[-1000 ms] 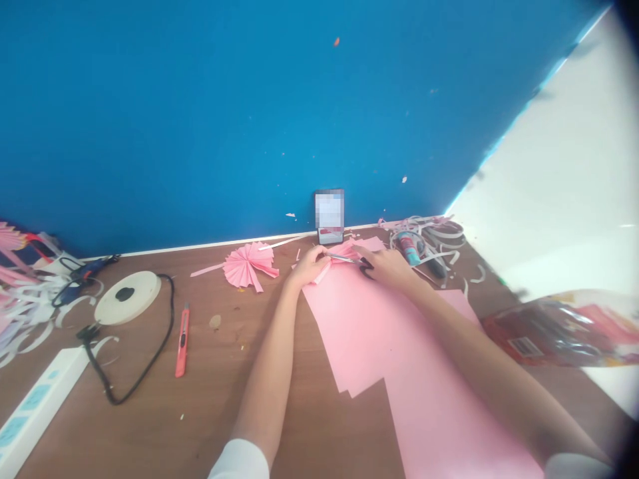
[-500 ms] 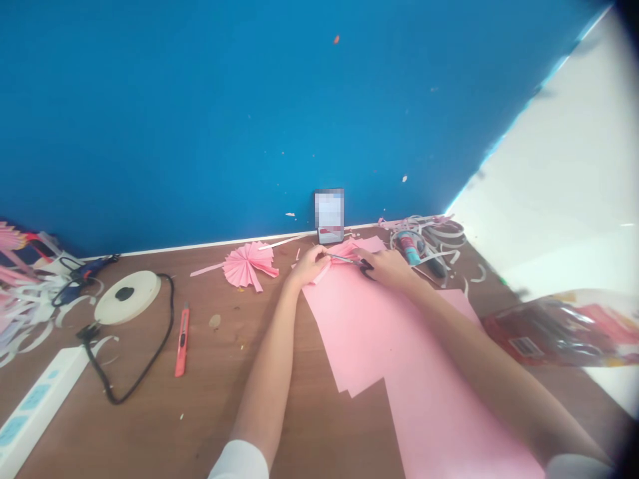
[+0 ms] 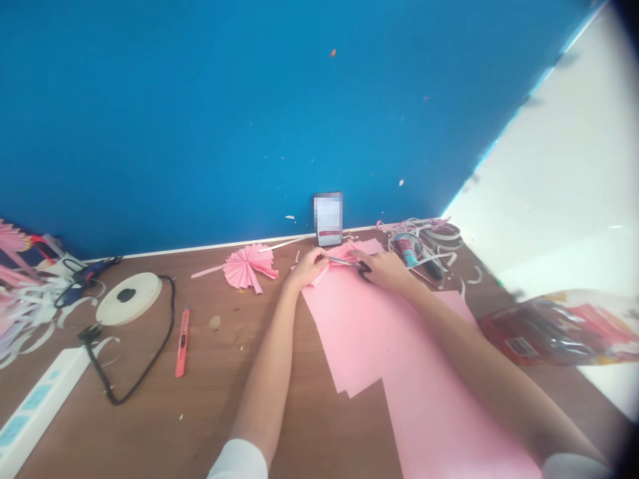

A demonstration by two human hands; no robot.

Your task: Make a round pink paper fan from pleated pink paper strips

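My right hand (image 3: 383, 269) is closed round the dark handles of a pair of scissors (image 3: 344, 263), whose blades point left. Pinched in my left hand (image 3: 307, 268) is a folded pink paper strip (image 3: 319, 275), and the scissor blades lie across it close to the fingertips. Both hands are over large sheets of pink paper (image 3: 364, 332) on the brown table. Left of my left hand lies a pleated pink paper fan (image 3: 248, 267). Whether the blades are parted is too small to make out.
A phone (image 3: 328, 219) leans against the blue wall. Leftward lie a red utility knife (image 3: 182, 342), a cream tape roll (image 3: 142, 301), a black cord and a white power strip (image 3: 42, 406). Paper scraps and a glue bottle (image 3: 407, 250) are at right, near a clear plastic bag (image 3: 559, 329).
The view has shifted slightly. Both hands keep almost the same place and grip, with the scissors still across the folded pink paper.
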